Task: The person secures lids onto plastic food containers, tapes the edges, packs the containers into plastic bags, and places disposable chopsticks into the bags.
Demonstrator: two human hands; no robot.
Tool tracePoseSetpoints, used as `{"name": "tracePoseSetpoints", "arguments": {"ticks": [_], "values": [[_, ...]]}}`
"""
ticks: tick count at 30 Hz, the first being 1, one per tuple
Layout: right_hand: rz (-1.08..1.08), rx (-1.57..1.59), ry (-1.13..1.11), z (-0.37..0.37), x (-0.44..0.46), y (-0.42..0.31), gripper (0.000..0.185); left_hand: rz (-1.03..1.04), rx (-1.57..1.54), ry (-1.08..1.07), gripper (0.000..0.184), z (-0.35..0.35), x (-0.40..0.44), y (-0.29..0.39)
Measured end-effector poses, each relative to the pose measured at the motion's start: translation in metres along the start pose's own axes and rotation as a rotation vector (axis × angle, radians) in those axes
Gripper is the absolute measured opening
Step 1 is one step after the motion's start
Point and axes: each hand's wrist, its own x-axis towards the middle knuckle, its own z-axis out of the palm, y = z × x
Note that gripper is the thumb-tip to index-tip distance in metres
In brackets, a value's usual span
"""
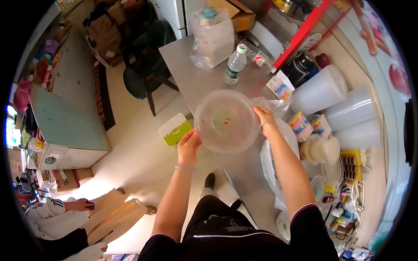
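A round, translucent plastic bowl (226, 139) is held out in front of me, over the edge of the metal table. Small reddish-brown and greenish patches show at its middle; whether they lie inside or are seen through the plastic I cannot tell. My left hand (189, 143) grips the rim at the lower left, fingers closed on it. On the opposite side, my right hand (265, 118) pinches the rim with its thumb and fingers. Just beyond the bowl stands an upright clear bottle (235, 65) with a white-green cap.
The metal table (180, 58) carries a bagged white container (213, 41), stacked plastic tubs (320, 89), round lids (324, 150) and a white plastic bag (270, 167). A green-white stool (176, 129) and dark chair (146, 65) stand left. Another person (87, 217) is at lower left.
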Motion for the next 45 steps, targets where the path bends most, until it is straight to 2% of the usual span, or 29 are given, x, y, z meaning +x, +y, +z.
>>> {"name": "tracePoseSetpoints", "arguments": {"ticks": [6,9,11,14,16,17,18,19,20,21,22,23,24,25,26,28,29,30,31,32,33,34,38,40,42,45], "values": [[0.034,-0.008,0.056,0.003,-0.003,0.001,0.032,-0.007,-0.076,-0.043,0.017,-0.005,0.006,-0.009],[-0.015,-0.094,0.009,0.004,0.004,-0.013,0.03,-0.024,-0.01,-0.029,0.023,0.006,0.01,0.01],[-0.048,-0.089,-0.037,0.017,0.016,-0.028,0.028,0.083,0.188,0.023,0.027,0.018,0.03,0.022],[-0.38,-0.533,-0.075,0.035,0.05,-0.011,0.024,0.141,0.387,0.076,0.029,0.034,0.056,0.028],[-0.538,-0.626,0.012,0.04,0.068,0.013,0.023,0.176,0.422,0.102,0.027,0.028,0.069,0.012],[-0.588,-0.626,0.012,0.041,0.062,0.013,0.026,0.221,0.384,0.072,0.025,0.013,0.078,0.0],[-0.556,-0.846,-0.015,0.035,0.054,0.001,0.025,0.227,0.501,0.067,0.03,0.007,0.085,-0.007],[-0.549,-0.944,0.079,0.036,0.045,-0.004,0.026,0.189,0.35,0.037,0.043,-0.012,0.097,-0.017],[-0.474,-0.838,0.154,0.029,0.012,-0.03,0.027,0.176,0.491,-0.164,0.049,-0.02,0.099,-0.014],[-0.773,-0.63,0.268,0.027,-0.024,-0.026,0.039,0.191,0.504,-0.149,0.05,0.004,0.063,-0.002],[-0.751,-0.507,0.248,0.026,-0.055,-0.027,0.05,0.206,0.517,-0.133,0.052,0.028,0.025,0.01],[-0.592,-0.415,0.196,0.001,-0.128,-0.062,0.05,0.063,0.43,-0.184,0.054,0.032,0.01,0.004],[-0.693,-0.402,0.199,-0.004,-0.15,-0.041,0.04,0.011,0.464,-0.254,0.054,0.047,-0.006,-0.01],[-0.745,0.026,0.222,0.0,-0.191,-0.013,0.028,-0.033,0.535,-0.359,0.054,0.077,-0.033,-0.04],[-0.908,-0.051,0.115,-0.031,-0.227,0.018,0.031,-0.072,0.604,-0.465,0.053,0.105,-0.066,-0.074],[-0.707,0.437,-0.116,-0.042,-0.266,0.144,0.032,-0.158,0.756,-0.693,0.053,0.148,-0.138,-0.143],[-0.436,0.244,-0.193,-0.09,-0.356,0.14,0.03,-0.197,0.822,-0.807,0.053,0.166,-0.179,-0.18],[-0.514,0.0,-0.096,-0.131,-0.419,0.17,0.028,-0.228,0.883,-0.909,0.052,0.179,-0.219,-0.214],[-0.2,0.075,-0.007,-0.176,-0.551,0.108,0.022,-0.268,0.937,-1.035,0.052,0.192,-0.264,-0.248],[-0.517,0.056,0.165,-0.179,-0.544,0.222,0.026,-0.309,0.995,-1.128,0.052,0.197,-0.302,-0.277],[-0.239,0.206,0.321,-0.204,-0.633,0.218,0.02,-0.339,1.046,-1.226,0.052,0.2,-0.35,-0.309],[-0.176,0.345,0.416,-0.226,-0.699,0.259,0.018,-0.363,1.09,-1.326,0.051,0.199,-0.4,-0.342],[0.292,0.421,0.948,-0.28,-0.915,0.358,0.03,-0.416,1.245,-1.674,0.05,0.179,-0.591,-0.456],[0.342,0.45,1.009,-0.314,-0.984,0.364,0.037,-0.435,1.297,-1.802,0.05,0.163,-0.666,-0.503],[0.25,0.55,1.101,-0.351,-1.016,0.401,0.043,-0.469,1.356,-1.876,0.049,0.149,-0.735,-0.538],[0.103,0.74,1.129,-0.429,-1.084,0.419,0.036,-0.514,1.434,-1.966,0.049,0.134,-0.828,-0.593]]}}
